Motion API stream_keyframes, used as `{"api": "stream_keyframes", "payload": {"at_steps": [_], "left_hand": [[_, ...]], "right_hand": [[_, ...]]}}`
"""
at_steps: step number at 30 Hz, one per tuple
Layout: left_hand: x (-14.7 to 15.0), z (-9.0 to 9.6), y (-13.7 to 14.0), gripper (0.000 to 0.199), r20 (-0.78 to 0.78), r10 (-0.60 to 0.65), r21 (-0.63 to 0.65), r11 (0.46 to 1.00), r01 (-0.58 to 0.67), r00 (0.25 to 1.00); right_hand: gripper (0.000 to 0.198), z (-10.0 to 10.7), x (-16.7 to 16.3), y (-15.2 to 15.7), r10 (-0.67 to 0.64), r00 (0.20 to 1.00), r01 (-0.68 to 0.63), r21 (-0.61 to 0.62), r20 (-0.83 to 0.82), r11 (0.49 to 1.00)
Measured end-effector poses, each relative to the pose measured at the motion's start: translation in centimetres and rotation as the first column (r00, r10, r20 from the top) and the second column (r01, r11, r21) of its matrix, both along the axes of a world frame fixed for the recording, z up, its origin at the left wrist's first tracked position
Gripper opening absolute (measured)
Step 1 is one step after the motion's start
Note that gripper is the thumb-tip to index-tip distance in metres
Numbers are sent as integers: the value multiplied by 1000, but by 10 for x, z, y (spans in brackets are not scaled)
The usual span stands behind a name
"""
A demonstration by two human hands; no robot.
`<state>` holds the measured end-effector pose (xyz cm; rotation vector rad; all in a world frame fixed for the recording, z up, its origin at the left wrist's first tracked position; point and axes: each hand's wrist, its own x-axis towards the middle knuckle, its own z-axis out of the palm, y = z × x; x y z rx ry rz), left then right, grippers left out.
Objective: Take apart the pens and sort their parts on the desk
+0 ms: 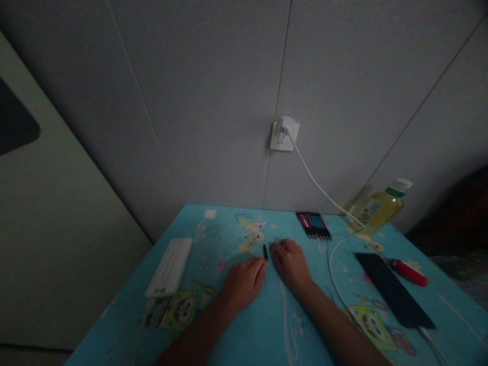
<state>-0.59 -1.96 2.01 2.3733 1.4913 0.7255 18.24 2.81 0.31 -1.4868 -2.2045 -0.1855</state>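
My left hand (246, 280) rests on the blue cartoon-printed tabletop with its fingers curled together. What it holds, if anything, is too small to make out. Just beyond its fingertips lies a short black stick-like piece (265, 251). To the right, my right hand (292, 262) is closed in a pinch, and a small dark bit (272, 247) shows at its fingertips, too small to name. The two hands are slightly apart, with the black piece between them.
A white power bank (170, 268) lies left. Near the wall are a screwdriver set (314, 225) and a bottle of yellow liquid (381, 209). At right lie a dark flat slab (394, 290) and a red-handled tool (409, 273). A white cable (314, 180) hangs from the wall charger (285, 127).
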Motion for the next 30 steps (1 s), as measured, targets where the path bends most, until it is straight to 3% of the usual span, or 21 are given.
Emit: {"api": "stream_keyframes", "payload": {"at_steps": [19,30], "left_hand": [[-1,0,0,24,-42,13,7,1000,-13,999],[0,-5,2,24,23,3,-10,1000,-2,1000]], "right_hand": [[16,2,1,1,95,995,-95,-26,-14,995],[19,2,3,1,134,989,-137,-48,-64,989]]}}
